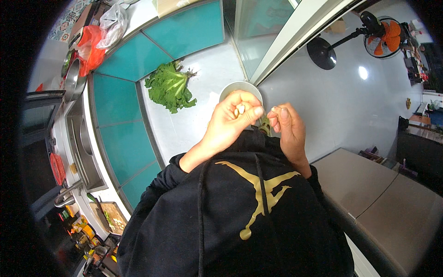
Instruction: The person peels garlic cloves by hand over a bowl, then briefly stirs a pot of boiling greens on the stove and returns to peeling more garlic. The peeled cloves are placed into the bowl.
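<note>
Several pale, peeled garlic cloves [239, 110] rest in the curled palm of my left hand [232, 112], whose thumb and forefinger come together. Just to the right, my right hand [289, 126] pinches a small bit of what looks like garlic skin [274, 109] between thumb and fingers. A small gap separates the two hands. Beneath them stands a light grey round bin [241, 84]; my left hand covers much of its opening, so its contents are mostly hidden.
A leafy green vegetable with roots [171, 86] lies on the pale floor. Teal cabinets [117, 100] run along the left, below a sink [83, 152] and a cutting board [112, 216] with a knife. A glass door frame [287, 38] and an orange-bladed fan [389, 36] stand at upper right.
</note>
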Motion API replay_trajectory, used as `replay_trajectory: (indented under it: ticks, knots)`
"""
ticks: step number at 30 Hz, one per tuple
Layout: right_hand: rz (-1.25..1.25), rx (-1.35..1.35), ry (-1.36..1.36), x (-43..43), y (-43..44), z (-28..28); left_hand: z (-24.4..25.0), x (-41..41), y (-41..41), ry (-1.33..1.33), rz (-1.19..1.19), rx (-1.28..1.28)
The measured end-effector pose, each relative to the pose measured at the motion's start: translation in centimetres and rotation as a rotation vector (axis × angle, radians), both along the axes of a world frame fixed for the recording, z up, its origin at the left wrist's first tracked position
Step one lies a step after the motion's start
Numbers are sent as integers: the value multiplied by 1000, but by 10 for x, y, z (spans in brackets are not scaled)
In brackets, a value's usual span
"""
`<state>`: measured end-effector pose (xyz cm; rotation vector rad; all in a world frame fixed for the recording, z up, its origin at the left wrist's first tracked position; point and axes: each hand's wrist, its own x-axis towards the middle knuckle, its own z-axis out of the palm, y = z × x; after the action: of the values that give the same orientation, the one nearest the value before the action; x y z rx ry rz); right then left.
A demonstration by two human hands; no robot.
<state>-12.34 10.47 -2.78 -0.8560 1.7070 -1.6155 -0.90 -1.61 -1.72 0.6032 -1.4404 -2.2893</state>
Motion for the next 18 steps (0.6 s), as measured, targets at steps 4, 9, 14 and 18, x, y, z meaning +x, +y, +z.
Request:
replay_trajectory:
  ticks: [4, 9, 14, 18]
  knots:
    - [40, 23, 44, 2, -4, 2, -3, -4, 1, -3, 94, -265]
    - [32, 27, 71, 3, -6, 5, -2, -7, 0, -46, 121, -396]
    - [28, 103, 244, 2, -6, 9, 2, -8, -2, -26, 171, -530]
    - [-33, 74, 142, 6, -5, 11, 2, -9, -4, -46, 150, -711]
